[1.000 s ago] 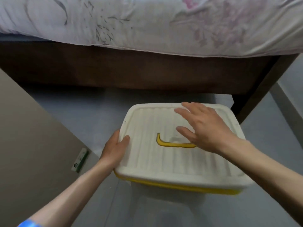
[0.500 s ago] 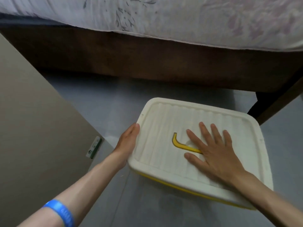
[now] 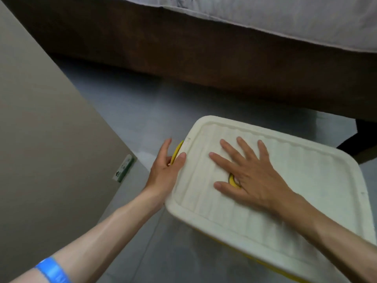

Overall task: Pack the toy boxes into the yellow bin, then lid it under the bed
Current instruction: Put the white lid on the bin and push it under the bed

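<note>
The yellow bin (image 3: 257,261) stands on the grey floor in front of the bed, closed by its ribbed white lid (image 3: 302,180). Only a thin yellow strip of the bin shows under the lid's near edge. My right hand (image 3: 251,174) lies flat on the lid with fingers spread, covering most of the yellow lid handle (image 3: 232,180). My left hand (image 3: 165,172) holds the lid's left edge, thumb on top and fingers around a yellow side latch (image 3: 177,151). No toy boxes are visible; the bin's inside is hidden.
The dark wooden bed frame (image 3: 204,54) runs across the back under a pale sheet (image 3: 285,17), with a dark gap beneath it. A bed leg (image 3: 359,139) stands just right of the bin. A beige panel (image 3: 40,139) with a small sticker (image 3: 122,168) borders the left.
The bin now sits turned at an angle and lower right in view. My right hand slid left over the handle. My left hand moved along the left edge, where a yellow latch now shows.
</note>
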